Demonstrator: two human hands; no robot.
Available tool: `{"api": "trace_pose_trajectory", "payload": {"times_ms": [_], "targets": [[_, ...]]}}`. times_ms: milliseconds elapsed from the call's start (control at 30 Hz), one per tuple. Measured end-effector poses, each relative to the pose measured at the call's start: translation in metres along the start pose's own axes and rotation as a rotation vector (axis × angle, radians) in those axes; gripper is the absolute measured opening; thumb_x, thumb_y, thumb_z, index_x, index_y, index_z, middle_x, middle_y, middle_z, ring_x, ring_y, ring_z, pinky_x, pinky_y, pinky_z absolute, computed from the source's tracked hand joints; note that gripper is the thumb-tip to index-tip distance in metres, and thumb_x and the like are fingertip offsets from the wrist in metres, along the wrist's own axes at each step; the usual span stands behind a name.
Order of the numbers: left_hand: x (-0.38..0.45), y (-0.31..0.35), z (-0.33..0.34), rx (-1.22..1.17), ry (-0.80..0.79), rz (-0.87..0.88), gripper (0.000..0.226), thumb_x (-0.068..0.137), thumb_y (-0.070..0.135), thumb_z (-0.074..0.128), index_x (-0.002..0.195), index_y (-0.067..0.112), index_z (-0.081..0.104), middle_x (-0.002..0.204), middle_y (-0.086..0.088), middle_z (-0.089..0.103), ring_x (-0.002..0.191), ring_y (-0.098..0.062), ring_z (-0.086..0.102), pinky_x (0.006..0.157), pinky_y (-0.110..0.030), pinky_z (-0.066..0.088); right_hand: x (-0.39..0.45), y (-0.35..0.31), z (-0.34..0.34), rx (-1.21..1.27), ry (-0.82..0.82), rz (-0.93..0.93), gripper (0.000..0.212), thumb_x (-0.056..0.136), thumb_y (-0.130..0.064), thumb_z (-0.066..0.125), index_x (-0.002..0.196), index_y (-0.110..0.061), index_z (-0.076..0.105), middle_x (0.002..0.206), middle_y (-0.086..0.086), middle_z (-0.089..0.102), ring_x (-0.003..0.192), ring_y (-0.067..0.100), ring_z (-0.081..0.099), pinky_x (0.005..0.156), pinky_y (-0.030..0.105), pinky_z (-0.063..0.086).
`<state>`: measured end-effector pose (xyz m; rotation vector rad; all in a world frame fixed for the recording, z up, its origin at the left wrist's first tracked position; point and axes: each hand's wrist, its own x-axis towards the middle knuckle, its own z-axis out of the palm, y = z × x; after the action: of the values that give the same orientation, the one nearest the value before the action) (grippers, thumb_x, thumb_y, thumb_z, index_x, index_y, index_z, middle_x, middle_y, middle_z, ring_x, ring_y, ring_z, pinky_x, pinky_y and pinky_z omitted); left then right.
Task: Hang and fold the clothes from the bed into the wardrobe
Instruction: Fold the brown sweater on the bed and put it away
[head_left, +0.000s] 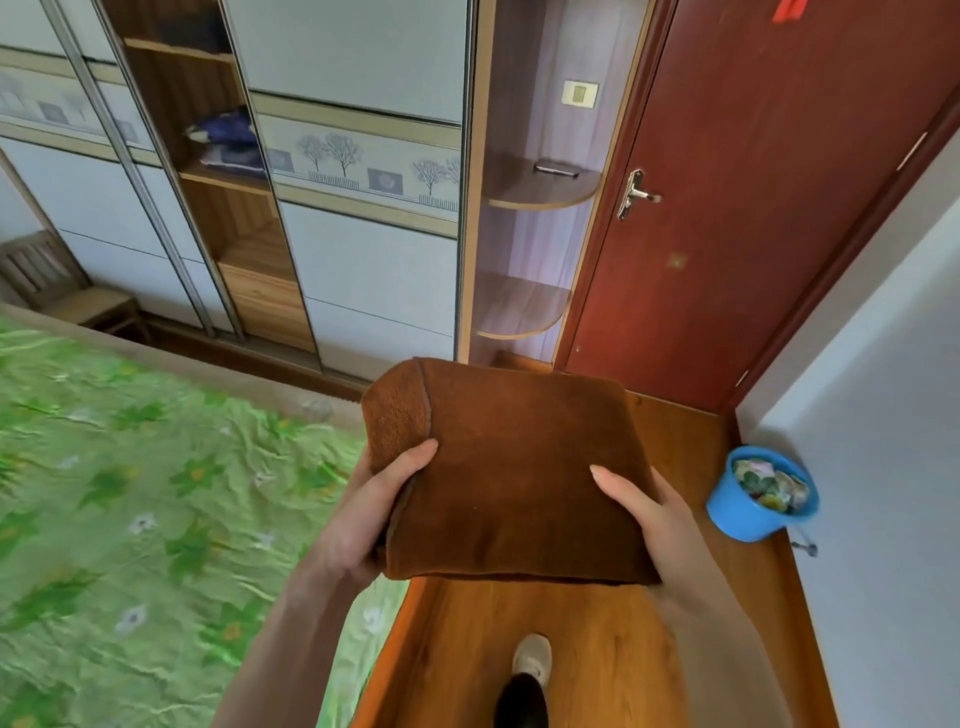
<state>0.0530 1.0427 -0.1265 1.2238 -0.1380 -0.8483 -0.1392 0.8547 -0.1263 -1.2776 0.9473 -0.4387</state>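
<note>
Left hand (371, 512): grasping the left edge of a folded brown terry-cloth towel (511, 467), thumb laid on top, fingers hidden beneath.

Right hand (641, 512): grasping the towel's right edge likewise, thumb on top pointing inward, fingers underneath out of sight.

Folded brown terry-cloth towel: held flat between both hands, in the air above the polished wooden floor (519, 634), beside the bed and short of the wardrobe.

Bed with green floral-print sheet (130, 519): left of and below the left hand, its corner reaching under that forearm.

Wardrobe with pale grey sliding doors and a tree-pattern band (363, 156): ahead of the hands, beyond the towel. One door stands open on wooden shelves (223, 179); dark blue folded cloth (226, 135) lies on one shelf.

Rounded open corner shelves (535, 189): ahead of the right hand; a small dark flat object (557, 167) lies on the upper one.

Reddish-brown wooden door with metal handle (753, 182): ahead and right of the right hand.

Blue plastic bucket (748, 512): on the floor right of the right hand, holding colourful items.

Wooden chair (62, 291): far left of the left hand, past the bed.

Light shoe (532, 657): below the towel, on the floor.
</note>
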Motion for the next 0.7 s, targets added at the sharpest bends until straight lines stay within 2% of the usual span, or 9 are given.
{"api": "trace_pose_trajectory", "payload": {"times_ms": [133,233,300,567,700], "targets": [[0.076,0.013,0.025,0.013,0.014,0.001,0.057,0.087,0.032,0.078,0.141,0.030,0.058,0.119,-0.005,0.078,0.107,-0.030,0.076,0.093,-0.048,0.060,0.078,-0.023,-0.002,0.008,-0.015,0.011,0.086,0.062,-0.062,0.080,0.140,-0.037,0.054,0.130,-0.007,0.069,0.115,0.026,0.068,0.099,0.052,0.058],[0.136,0.025,0.049,0.007,0.040,0.006,0.056,0.089,0.032,0.078,0.141,0.029,0.057,0.116,-0.004,0.079,0.103,-0.029,0.077,0.081,-0.043,0.064,0.146,-0.050,-0.005,-0.016,-0.034,0.016,0.086,0.062,-0.060,0.079,0.141,-0.036,0.054,0.129,-0.006,0.069,0.114,0.027,0.068,0.098,0.052,0.058],[0.176,0.037,0.066,-0.011,0.069,0.012,0.058,0.088,0.032,0.078,0.142,0.028,0.057,0.117,-0.005,0.079,0.103,-0.029,0.077,0.078,-0.041,0.065,0.191,-0.072,-0.006,-0.031,-0.054,0.025,0.084,0.064,-0.059,0.077,0.142,-0.035,0.054,0.129,-0.006,0.068,0.113,0.027,0.068,0.096,0.050,0.059],[0.301,0.079,0.101,-0.047,0.165,0.052,0.060,0.085,0.031,0.080,0.141,0.031,0.059,0.121,-0.006,0.077,0.107,-0.032,0.076,0.091,-0.049,0.062,0.337,-0.132,0.010,-0.011,-0.114,0.045,0.097,0.055,-0.063,0.083,0.145,-0.039,0.052,0.133,-0.006,0.065,0.117,0.029,0.065,0.102,0.056,0.055],[0.347,0.093,0.100,-0.066,0.201,0.050,0.061,0.085,0.031,0.079,0.142,0.029,0.060,0.123,-0.010,0.076,0.107,-0.035,0.076,0.090,-0.051,0.062,0.389,-0.148,0.027,-0.028,-0.141,0.063,0.098,0.057,-0.064,0.080,0.147,-0.039,0.049,0.138,-0.005,0.062,0.120,0.030,0.063,0.103,0.055,0.055]]}}
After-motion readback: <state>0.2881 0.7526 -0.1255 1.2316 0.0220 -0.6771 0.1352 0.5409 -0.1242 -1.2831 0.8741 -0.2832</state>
